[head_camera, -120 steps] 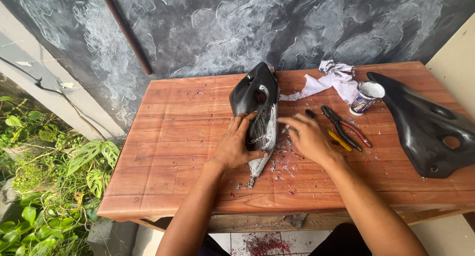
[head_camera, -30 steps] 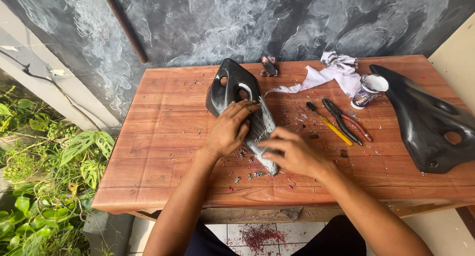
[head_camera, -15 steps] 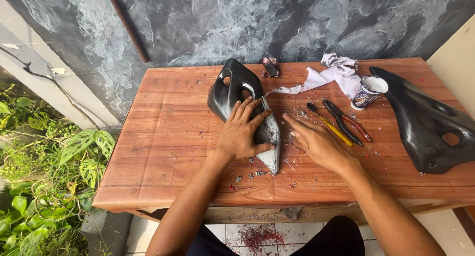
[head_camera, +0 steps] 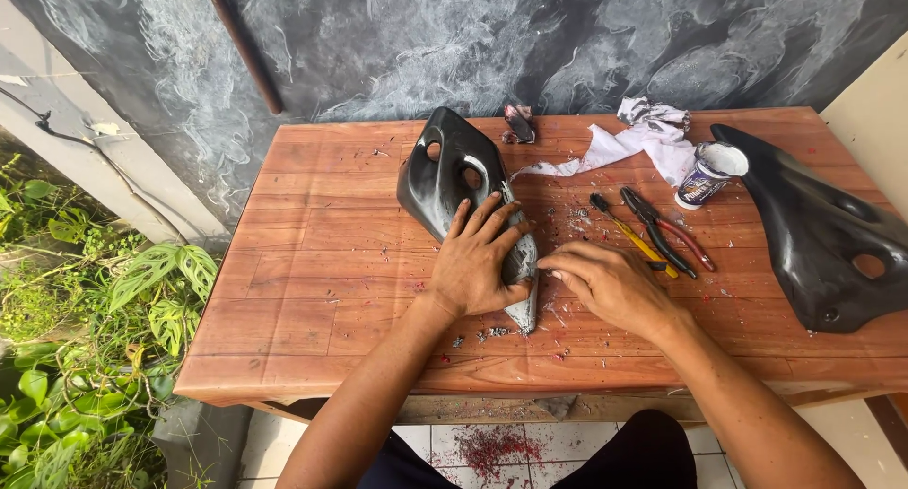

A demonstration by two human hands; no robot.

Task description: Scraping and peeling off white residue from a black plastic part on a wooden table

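Package: I see one small round tub (head_camera: pixel 707 175), white with a blue label.
Where: table's far right, beside the white rag (head_camera: pixel 636 141).

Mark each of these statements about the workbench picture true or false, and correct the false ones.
1. The left hand lies flat on a black plastic panel. True.
2. The right hand holds the pliers. False: the pliers lie on the table, apart from that hand.
3. A second black panel lies at the right end of the wooden table. True.
4. The small tub stands on the left side of the table. False: it is on the right side, beside the white rag.
5. A yellow-handled screwdriver lies next to the pliers. True.
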